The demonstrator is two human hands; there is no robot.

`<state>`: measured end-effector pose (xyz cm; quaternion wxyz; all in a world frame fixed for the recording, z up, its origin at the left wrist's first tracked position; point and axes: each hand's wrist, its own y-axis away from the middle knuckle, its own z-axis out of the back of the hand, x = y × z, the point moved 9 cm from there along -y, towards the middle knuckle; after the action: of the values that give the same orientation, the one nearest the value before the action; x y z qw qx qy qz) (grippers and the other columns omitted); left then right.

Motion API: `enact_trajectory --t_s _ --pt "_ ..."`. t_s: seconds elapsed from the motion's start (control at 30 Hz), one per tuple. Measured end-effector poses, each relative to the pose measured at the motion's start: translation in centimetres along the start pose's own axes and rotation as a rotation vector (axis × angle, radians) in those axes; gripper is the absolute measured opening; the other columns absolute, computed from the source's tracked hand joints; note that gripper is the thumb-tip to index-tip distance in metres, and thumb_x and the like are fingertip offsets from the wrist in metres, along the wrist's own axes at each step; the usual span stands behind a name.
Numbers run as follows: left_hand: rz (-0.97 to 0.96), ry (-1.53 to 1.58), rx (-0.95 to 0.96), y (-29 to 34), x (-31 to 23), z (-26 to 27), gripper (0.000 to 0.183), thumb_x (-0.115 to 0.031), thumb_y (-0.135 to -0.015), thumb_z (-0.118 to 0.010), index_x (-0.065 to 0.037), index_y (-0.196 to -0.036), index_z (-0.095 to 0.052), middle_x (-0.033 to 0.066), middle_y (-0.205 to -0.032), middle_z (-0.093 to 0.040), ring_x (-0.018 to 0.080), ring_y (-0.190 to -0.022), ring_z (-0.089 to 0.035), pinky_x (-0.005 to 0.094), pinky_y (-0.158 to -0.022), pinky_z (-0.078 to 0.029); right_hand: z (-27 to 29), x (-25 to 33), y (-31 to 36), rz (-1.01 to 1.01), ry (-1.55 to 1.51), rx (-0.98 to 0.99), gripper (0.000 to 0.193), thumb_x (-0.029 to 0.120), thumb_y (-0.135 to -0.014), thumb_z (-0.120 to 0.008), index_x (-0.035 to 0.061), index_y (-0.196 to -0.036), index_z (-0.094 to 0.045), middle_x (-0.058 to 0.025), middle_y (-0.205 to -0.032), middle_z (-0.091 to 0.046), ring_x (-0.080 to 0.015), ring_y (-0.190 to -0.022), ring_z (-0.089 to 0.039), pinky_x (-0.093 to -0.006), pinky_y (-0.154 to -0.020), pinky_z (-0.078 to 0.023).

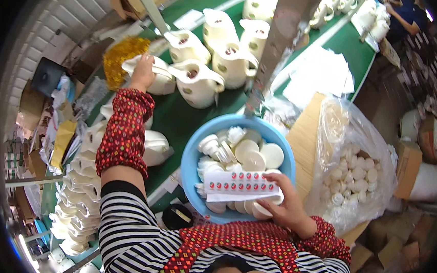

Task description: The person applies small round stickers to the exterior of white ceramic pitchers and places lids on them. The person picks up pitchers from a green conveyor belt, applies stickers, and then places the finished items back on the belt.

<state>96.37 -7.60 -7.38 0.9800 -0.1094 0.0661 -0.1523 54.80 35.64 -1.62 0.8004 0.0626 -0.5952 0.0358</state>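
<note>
On the green table at the far left, my left hand (142, 71) has its fingers closed on the upper edge of a cream jug (162, 81) lying tilted among the others. Right beside it stands another cream jug (197, 86) with a spout and a handle. My right hand (287, 203) pinches a white sheet of small round red-and-dark stickers (240, 187) by its right end. That sheet is held over a light blue basin (188, 160), which is filled with white and cream round lids (252, 157). The sheet hides some of the lids.
A metal post (276, 48) rises just beyond the basin. To the right, a clear plastic bag (354, 168) of round caps rests by cardboard (302, 143). Stacked jug bodies (77, 202) line the left. Gold tinsel (119, 62) lies by my left hand. Another person's arm (404, 20) shows far right.
</note>
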Motion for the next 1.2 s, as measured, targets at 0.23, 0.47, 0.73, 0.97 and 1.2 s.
enact_trajectory --t_s 0.23,0.47,0.73,0.97,1.2 --pt "0.202 -0.265 -0.261 4.4 -8.3 -0.4 0.063 -0.006 -0.082 -0.068 -0.008 -0.143 -0.053 0.0143 -0.159 -0.040 0.0383 -0.146 -0.036 0.0632 -0.117 -0.031 0.3 -0.5 -3.4 0.090 0.353 0.036 0.041 0.013 -0.080 -0.084 0.0048 -0.117 -0.069 -0.0142 -0.116 -0.068 -0.0359 -0.111 -0.063 -0.0438 -0.098 -0.047" --pt "-0.276 0.690 0.190 24.7 -28.4 3.4 0.054 -0.023 -0.076 -0.087 -0.006 -0.124 -0.070 0.0155 -0.115 -0.071 0.0356 -0.118 -0.060 0.0493 -0.109 -0.041 -6.4 -4.0 -7.0 0.131 0.685 0.295 0.050 0.029 -0.076 -0.087 0.0097 -0.120 -0.071 -0.0097 -0.110 -0.072 -0.0295 -0.116 -0.060 -0.0441 -0.105 -0.040" --pt "-0.090 0.776 0.368 30.7 -31.1 1.2 0.015 -0.016 -0.087 -0.076 -0.003 -0.095 -0.077 0.0166 -0.097 -0.074 0.0352 -0.099 -0.066 0.0465 -0.094 -0.049 -8.8 -3.9 -5.4 0.357 0.780 0.282 0.026 0.022 -0.079 -0.082 0.0158 -0.103 -0.077 -0.0019 -0.092 -0.072 -0.0240 -0.104 -0.063 -0.0475 -0.104 -0.037" --pt "0.141 1.042 0.437 33.9 -30.8 9.0 0.025 -0.019 -0.102 -0.060 0.002 -0.105 -0.073 0.0234 -0.088 -0.071 0.0400 -0.079 -0.068 0.0448 -0.074 -0.053 -8.2 5.7 -0.4 0.675 0.651 0.091 0.026 0.014 -0.080 -0.079 0.0164 -0.106 -0.078 0.0010 -0.100 -0.070 -0.0207 -0.107 -0.061 -0.0547 -0.114 -0.033" --pt "0.212 1.101 0.360 38.1 -29.7 13.3 0.026 -0.019 -0.105 -0.057 0.004 -0.102 -0.069 0.0236 -0.085 -0.069 0.0376 -0.076 -0.067 0.0429 -0.070 -0.052 -8.3 11.9 5.1 0.884 0.536 0.076 0.032 0.014 -0.077 -0.084 0.0150 -0.108 -0.078 -0.0018 -0.116 -0.071 -0.0250 -0.111 -0.062 -0.0505 -0.110 -0.039"
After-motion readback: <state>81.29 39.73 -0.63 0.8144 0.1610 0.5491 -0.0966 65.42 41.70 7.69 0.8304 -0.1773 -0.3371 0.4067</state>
